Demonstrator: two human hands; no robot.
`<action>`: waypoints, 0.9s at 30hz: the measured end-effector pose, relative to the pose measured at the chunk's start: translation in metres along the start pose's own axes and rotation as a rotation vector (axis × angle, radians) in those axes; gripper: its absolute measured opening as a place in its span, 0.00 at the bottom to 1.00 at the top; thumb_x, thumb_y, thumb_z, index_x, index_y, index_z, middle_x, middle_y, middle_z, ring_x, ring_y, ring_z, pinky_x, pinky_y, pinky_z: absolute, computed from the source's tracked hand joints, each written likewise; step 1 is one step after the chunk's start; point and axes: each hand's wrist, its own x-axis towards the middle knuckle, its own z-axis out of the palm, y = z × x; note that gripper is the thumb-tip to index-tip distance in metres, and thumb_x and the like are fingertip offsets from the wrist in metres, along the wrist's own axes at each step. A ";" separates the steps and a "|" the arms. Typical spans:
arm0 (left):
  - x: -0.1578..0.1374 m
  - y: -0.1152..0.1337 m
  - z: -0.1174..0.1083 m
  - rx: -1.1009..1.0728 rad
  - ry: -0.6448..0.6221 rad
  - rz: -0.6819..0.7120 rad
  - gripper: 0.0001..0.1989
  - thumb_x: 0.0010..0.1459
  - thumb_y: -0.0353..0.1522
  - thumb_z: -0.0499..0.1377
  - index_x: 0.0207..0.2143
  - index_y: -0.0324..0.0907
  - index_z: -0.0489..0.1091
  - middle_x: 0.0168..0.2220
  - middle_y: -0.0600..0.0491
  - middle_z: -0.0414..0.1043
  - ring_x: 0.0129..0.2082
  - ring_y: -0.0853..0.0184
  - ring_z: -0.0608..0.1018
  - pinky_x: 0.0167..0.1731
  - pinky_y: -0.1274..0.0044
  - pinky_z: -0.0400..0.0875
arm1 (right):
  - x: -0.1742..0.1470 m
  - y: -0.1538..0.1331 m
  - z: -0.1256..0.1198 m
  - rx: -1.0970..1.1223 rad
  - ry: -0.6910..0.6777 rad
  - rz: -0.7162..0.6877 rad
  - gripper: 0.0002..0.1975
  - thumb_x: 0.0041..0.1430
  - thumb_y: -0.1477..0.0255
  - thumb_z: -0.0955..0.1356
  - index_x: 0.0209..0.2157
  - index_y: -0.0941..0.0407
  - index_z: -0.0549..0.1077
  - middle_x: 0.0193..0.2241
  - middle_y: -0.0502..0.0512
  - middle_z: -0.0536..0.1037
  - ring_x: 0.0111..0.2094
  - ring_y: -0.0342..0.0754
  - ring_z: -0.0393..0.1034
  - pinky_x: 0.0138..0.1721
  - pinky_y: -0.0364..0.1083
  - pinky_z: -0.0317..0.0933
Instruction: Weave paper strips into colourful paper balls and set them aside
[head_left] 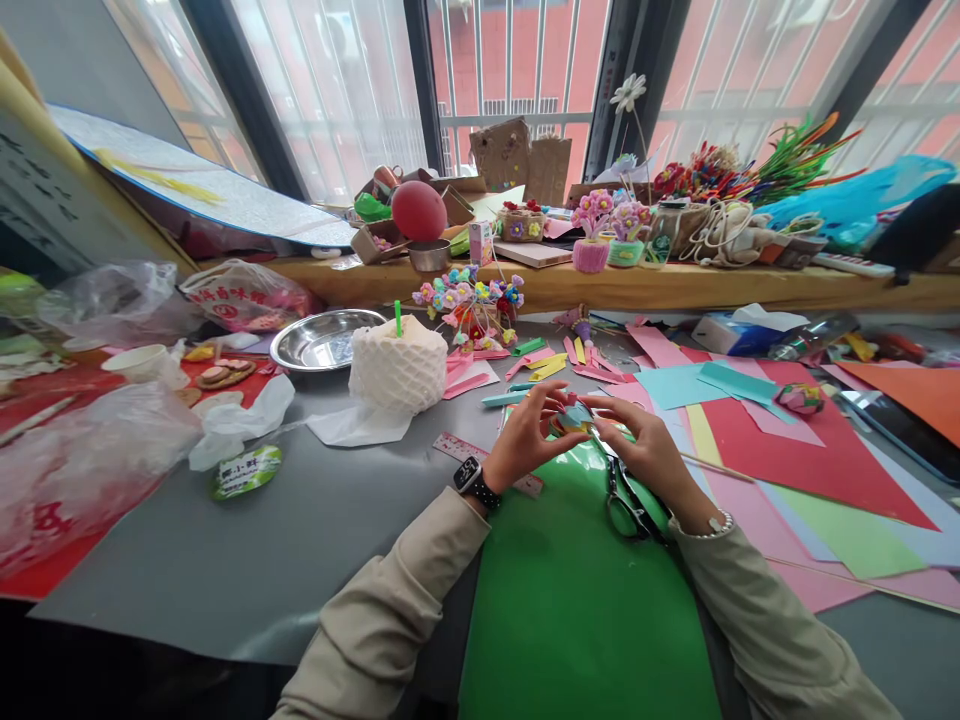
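Both hands meet above the far end of a glossy green mat point(592, 620). Between their fingertips is a small coloured paper piece point(576, 414), pale blue, pink and yellow; fingers cover much of it, so its exact form is unclear. My left hand point(531, 432), with a watch at the wrist, pinches it from the left. My right hand point(646, 450) grips it from the right. Black-handled scissors point(626, 512) lie on the mat under my right hand. A pink patterned ruler point(457, 447) lies partly beneath my left wrist. Cut paper strips point(547, 366) are scattered just beyond the hands.
Coloured paper sheets point(832, 460) and a small multicoloured ball point(800, 398) lie to the right. Left of the hands stand a net-wrapped white roll point(397, 365) and a metal bowl point(319, 340). Plastic bags point(82, 470) fill the left side. Crafted flowers point(592, 215) line the wooden sill point(660, 285).
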 end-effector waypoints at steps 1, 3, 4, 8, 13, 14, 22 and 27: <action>0.001 0.000 0.000 -0.067 0.011 -0.056 0.28 0.42 0.36 0.63 0.46 0.42 0.56 0.38 0.51 0.63 0.35 0.70 0.72 0.35 0.77 0.69 | 0.000 0.000 -0.001 0.038 -0.006 0.018 0.14 0.53 0.71 0.62 0.42 0.55 0.69 0.42 0.54 0.73 0.42 0.48 0.67 0.42 0.49 0.63; 0.003 0.002 -0.003 -0.219 0.008 -0.185 0.28 0.41 0.37 0.64 0.45 0.42 0.57 0.37 0.51 0.63 0.34 0.69 0.72 0.33 0.78 0.69 | -0.001 0.001 -0.003 0.101 -0.001 0.045 0.14 0.53 0.71 0.62 0.42 0.55 0.70 0.42 0.54 0.73 0.43 0.48 0.67 0.43 0.48 0.63; 0.005 0.003 -0.005 -0.306 -0.004 -0.261 0.28 0.41 0.37 0.63 0.44 0.41 0.58 0.37 0.51 0.64 0.34 0.69 0.73 0.32 0.78 0.69 | -0.001 0.001 -0.004 0.128 0.005 0.057 0.13 0.54 0.71 0.61 0.42 0.55 0.70 0.42 0.54 0.73 0.43 0.48 0.67 0.43 0.48 0.63; 0.009 0.007 -0.016 -0.632 -0.100 -0.560 0.22 0.48 0.39 0.59 0.45 0.41 0.60 0.38 0.50 0.67 0.33 0.70 0.73 0.32 0.79 0.67 | -0.002 0.002 -0.007 0.172 -0.001 0.056 0.13 0.54 0.72 0.62 0.41 0.53 0.71 0.40 0.53 0.74 0.42 0.48 0.67 0.44 0.49 0.61; 0.010 0.005 -0.022 -0.871 -0.189 -0.616 0.17 0.49 0.38 0.58 0.40 0.39 0.66 0.37 0.49 0.70 0.32 0.70 0.73 0.31 0.79 0.68 | 0.000 0.001 -0.005 0.225 -0.016 0.035 0.10 0.52 0.68 0.65 0.37 0.53 0.72 0.37 0.54 0.73 0.38 0.48 0.68 0.38 0.48 0.64; 0.010 0.004 -0.023 -0.893 -0.210 -0.623 0.16 0.50 0.39 0.57 0.39 0.38 0.67 0.35 0.50 0.70 0.30 0.70 0.73 0.28 0.80 0.68 | 0.001 0.001 -0.005 0.233 -0.014 0.031 0.10 0.52 0.68 0.65 0.37 0.53 0.73 0.37 0.54 0.72 0.39 0.48 0.67 0.38 0.48 0.64; 0.009 -0.006 -0.020 -0.955 -0.431 -0.802 0.21 0.56 0.41 0.47 0.40 0.33 0.67 0.26 0.47 0.72 0.23 0.71 0.73 0.23 0.80 0.66 | -0.001 -0.004 -0.004 0.204 -0.056 -0.049 0.09 0.51 0.69 0.66 0.37 0.52 0.71 0.40 0.55 0.70 0.45 0.49 0.63 0.45 0.51 0.60; 0.010 -0.008 -0.015 -0.900 -0.356 -0.852 0.20 0.55 0.42 0.49 0.39 0.34 0.67 0.23 0.52 0.69 0.18 0.74 0.70 0.20 0.81 0.64 | 0.000 -0.003 -0.002 0.292 -0.072 -0.073 0.04 0.50 0.70 0.67 0.31 0.54 0.69 0.39 0.54 0.68 0.45 0.48 0.62 0.44 0.50 0.60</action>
